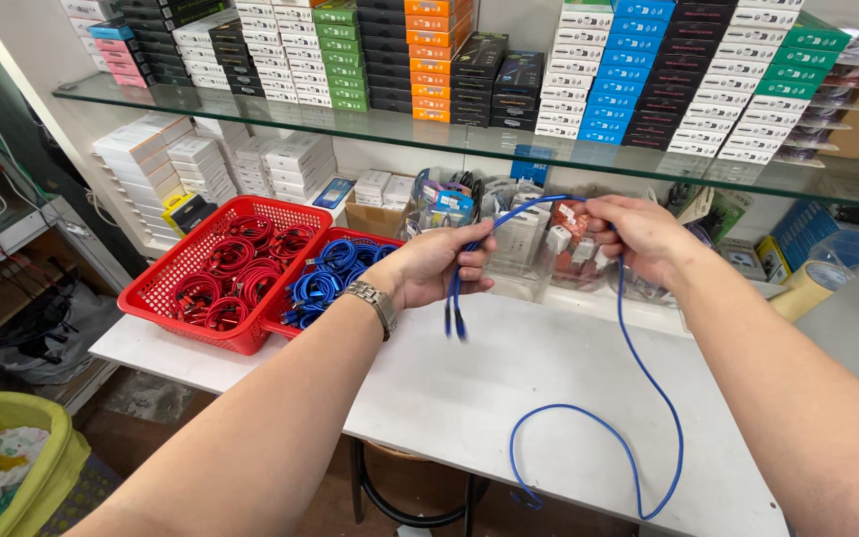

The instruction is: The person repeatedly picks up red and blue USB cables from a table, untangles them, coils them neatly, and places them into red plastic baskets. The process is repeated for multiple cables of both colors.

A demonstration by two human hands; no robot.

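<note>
A long blue cable (638, 368) runs between both hands above a white table (469, 388). My left hand (439, 264), a metal watch on its wrist, pinches the cable so that its two plug ends hang down below the fingers. My right hand (633, 234) grips the cable higher up, to the right. From there a long loop drops down past the table's front edge and curls back up. Left of my left hand stand two red baskets, one (166, 283) full of coiled red cables, the other (350, 239) holding coiled blue cables.
A glass shelf (400, 129) above carries rows of small stacked boxes in white, green, orange, black and blue. Clear bags of parts and white boxes crowd the back of the table. A tape roll (805, 286) lies at right. A yellow-green bin (22, 457) stands low left, a stool under the table.
</note>
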